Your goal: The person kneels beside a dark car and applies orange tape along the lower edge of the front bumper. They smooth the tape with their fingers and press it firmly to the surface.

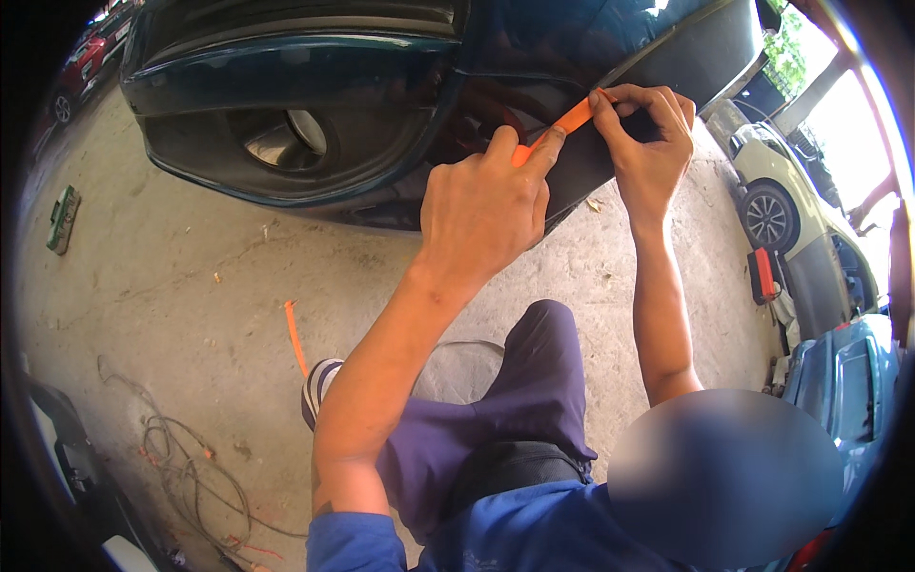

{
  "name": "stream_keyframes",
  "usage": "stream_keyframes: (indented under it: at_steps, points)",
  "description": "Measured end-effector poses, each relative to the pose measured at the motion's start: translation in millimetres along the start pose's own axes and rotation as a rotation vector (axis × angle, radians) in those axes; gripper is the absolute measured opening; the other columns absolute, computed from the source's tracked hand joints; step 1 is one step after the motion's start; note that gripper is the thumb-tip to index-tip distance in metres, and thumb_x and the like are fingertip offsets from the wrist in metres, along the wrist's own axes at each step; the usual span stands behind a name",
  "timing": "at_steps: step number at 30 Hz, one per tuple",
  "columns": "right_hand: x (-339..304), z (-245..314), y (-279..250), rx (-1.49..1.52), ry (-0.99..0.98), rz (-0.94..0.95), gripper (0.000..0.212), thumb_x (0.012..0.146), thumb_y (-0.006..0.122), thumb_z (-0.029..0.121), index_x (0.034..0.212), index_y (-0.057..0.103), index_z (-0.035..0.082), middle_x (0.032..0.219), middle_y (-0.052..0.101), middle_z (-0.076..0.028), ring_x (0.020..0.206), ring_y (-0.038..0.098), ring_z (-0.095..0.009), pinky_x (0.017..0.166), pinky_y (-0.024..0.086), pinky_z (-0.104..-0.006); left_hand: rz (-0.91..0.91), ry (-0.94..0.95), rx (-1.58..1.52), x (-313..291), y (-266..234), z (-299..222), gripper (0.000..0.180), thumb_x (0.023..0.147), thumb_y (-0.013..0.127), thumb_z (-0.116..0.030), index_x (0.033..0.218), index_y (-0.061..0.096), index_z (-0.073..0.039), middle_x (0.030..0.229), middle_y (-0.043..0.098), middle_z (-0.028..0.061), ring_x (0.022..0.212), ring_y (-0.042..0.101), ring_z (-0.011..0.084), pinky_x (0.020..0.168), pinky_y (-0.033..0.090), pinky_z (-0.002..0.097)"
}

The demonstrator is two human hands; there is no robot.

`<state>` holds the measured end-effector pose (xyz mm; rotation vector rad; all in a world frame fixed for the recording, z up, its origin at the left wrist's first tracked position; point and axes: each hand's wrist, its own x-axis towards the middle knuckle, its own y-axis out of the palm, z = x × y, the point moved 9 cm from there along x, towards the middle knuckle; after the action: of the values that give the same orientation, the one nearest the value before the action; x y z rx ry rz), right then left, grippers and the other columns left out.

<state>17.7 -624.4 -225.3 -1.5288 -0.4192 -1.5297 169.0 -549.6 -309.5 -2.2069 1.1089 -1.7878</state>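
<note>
An orange strip that looks like masking tape (578, 116) runs along the lower edge of a dark, glossy car bumper (562, 81). My right hand (651, 143) pinches its far end between thumb and index finger, the other fingers loosely curled. My left hand (484, 198) is closed at the near end, its index finger pressing along the strip. A bit of orange shows beneath the left knuckles; what lies inside that palm is hidden. To the left of my hands, the bumper has a round fog lamp (307, 132) in a black recess.
On the concrete floor (238, 267) lie another orange strip (296, 336), a tangled cable (195, 458) and a green box-like object (63, 219). At right stand a pale car (774, 181), a red case (762, 275) and a blue car part (848, 381). My bent knee (545, 353) is below the bumper.
</note>
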Motion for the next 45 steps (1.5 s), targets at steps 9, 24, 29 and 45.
stream_keyframes:
  at_steps: [9, 24, 29, 45]
  points:
    - [6.6, -2.7, -2.5, 0.044, 0.113, 0.057, 0.015, 0.084, 0.093, 0.023, 0.089, 0.086, 0.010, 0.085, 0.074, 0.003, 0.103, 0.058, -0.018, 0.095, 0.048, -0.0365, -0.004, -0.087, -0.165, -4.7, -2.6, 15.5, 0.040, 0.098, 0.066, -0.017, 0.135, 0.081, -0.021, 0.077, 0.060, 0.0053, 0.053, 0.063, 0.0248, 0.051, 0.052, 0.0377]
    - [19.6, -9.9, -2.1, -0.020, 0.141, 0.153, 0.017, 0.084, 0.094, 0.020, 0.094, 0.086, 0.009, 0.077, 0.069, 0.002, 0.081, 0.053, -0.012, 0.078, 0.044, -0.0311, -0.014, -0.038, -0.085, -11.4, 6.5, 16.3, 0.053, 0.095, 0.077, -0.020, 0.147, 0.074, -0.026, 0.085, 0.058, 0.0055, 0.055, 0.068, 0.0227, 0.046, 0.052, 0.0359]
    - [18.8, -3.6, -2.6, -0.036, 0.082, 0.104, 0.018, 0.088, 0.092, 0.018, 0.096, 0.081, 0.006, 0.076, 0.065, 0.003, 0.077, 0.053, -0.010, 0.076, 0.044, -0.0291, 0.003, -0.043, -0.074, -11.3, 9.4, 14.4, 0.054, 0.094, 0.078, -0.021, 0.147, 0.074, -0.025, 0.085, 0.058, 0.0059, 0.057, 0.069, 0.0232, 0.048, 0.054, 0.0362]
    - [-2.1, 11.7, -9.7, -0.221, -0.591, 0.130, 0.047, 0.079, 0.082, 0.012, 0.122, 0.089, 0.027, 0.118, 0.064, -0.010, 0.107, 0.061, -0.028, 0.091, 0.055, -0.0396, 0.009, -0.055, -0.059, -11.9, 13.2, 13.9, 0.055, 0.095, 0.077, -0.019, 0.149, 0.072, -0.025, 0.086, 0.058, 0.0066, 0.059, 0.069, 0.0239, 0.048, 0.054, 0.0364]
